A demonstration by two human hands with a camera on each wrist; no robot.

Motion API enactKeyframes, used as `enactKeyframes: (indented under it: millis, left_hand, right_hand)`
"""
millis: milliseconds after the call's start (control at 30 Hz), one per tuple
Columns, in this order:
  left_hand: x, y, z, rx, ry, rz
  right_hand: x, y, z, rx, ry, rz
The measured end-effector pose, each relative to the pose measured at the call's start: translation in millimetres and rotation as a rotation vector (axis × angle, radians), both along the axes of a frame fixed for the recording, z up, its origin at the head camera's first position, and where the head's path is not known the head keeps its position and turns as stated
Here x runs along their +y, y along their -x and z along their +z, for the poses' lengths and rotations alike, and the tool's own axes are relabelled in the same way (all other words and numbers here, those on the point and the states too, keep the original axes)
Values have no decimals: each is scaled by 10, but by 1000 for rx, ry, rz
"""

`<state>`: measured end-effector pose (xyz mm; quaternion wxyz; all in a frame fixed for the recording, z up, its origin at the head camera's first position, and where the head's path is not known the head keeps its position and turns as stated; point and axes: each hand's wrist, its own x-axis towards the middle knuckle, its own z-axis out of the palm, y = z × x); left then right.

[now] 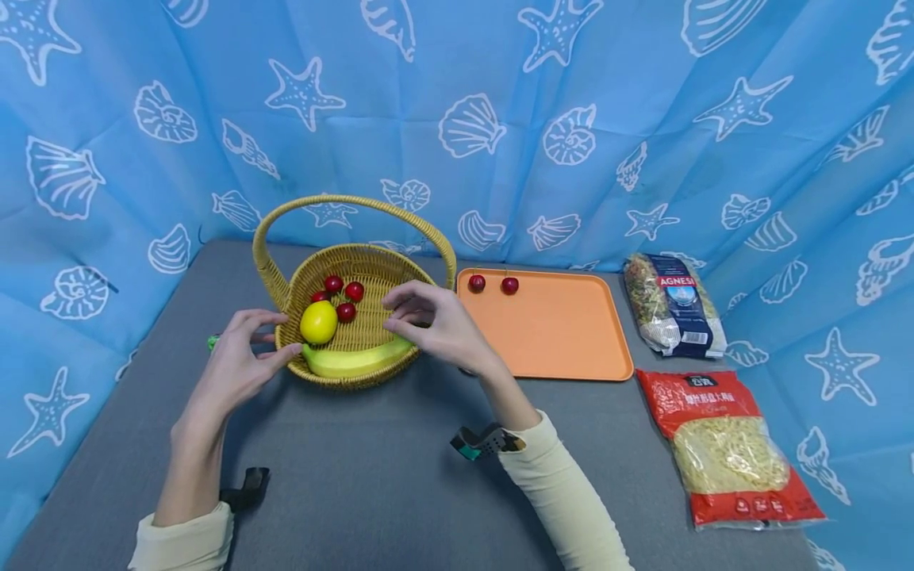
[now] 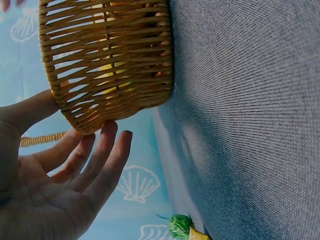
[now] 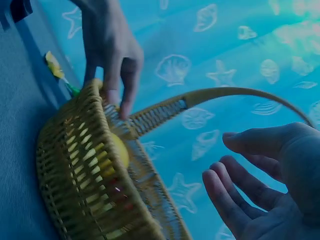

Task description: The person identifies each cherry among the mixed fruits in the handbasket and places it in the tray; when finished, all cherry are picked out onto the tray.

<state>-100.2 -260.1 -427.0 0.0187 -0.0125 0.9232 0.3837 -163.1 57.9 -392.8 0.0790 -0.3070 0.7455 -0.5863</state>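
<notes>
A wicker basket with a tall handle stands on the grey table. In it lie a lemon, a yellow-green banana and several small red fruits. My left hand is at the basket's left side, its straight fingers touching the woven wall and rim. My right hand hovers over the basket's right rim, fingers loosely bent and holding nothing. The basket lies between both hands in the right wrist view.
An orange tray to the right of the basket carries two red fruits at its far edge. Two pasta packs lie at the right. A small green item sits behind my left hand. Blue shell-print cloth surrounds the table.
</notes>
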Motion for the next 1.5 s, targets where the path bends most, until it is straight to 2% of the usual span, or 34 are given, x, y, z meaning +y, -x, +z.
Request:
enactKeyframes:
  millis: [167, 333, 533, 767, 1000, 1167, 1267, 1367, 1500]
  left_hand:
    - [-3, 1, -4, 3, 1, -3]
    - [5, -1, 5, -3, 4, -3]
    - [6, 2, 1, -1, 8, -3]
    - [3, 1, -6, 17, 20, -3]
    - [23, -4, -8, 21, 28, 0]
    - [19, 4, -3, 14, 22, 0]
    - [20, 6, 2, 7, 18, -2]
    - [20, 5, 6, -1, 12, -3]
    - [16, -2, 10, -2, 3, -4]
  right_hand:
    - [-303, 223, -102, -17, -122, 42]
    - [-538, 356, -243, -75, -187, 52]
    - [-768, 415, -390, -139, -247, -26]
    - [-953, 439, -471, -206, -341, -115]
    - [-998, 458, -522, -284, -419, -111]
    - [-981, 477, -510, -305, -433, -105]
    - [-963, 461, -497, -275, -410, -138]
    - [-932, 417, -469, -231, -354, -156]
    - [-814, 322, -360, -172, -262, -120]
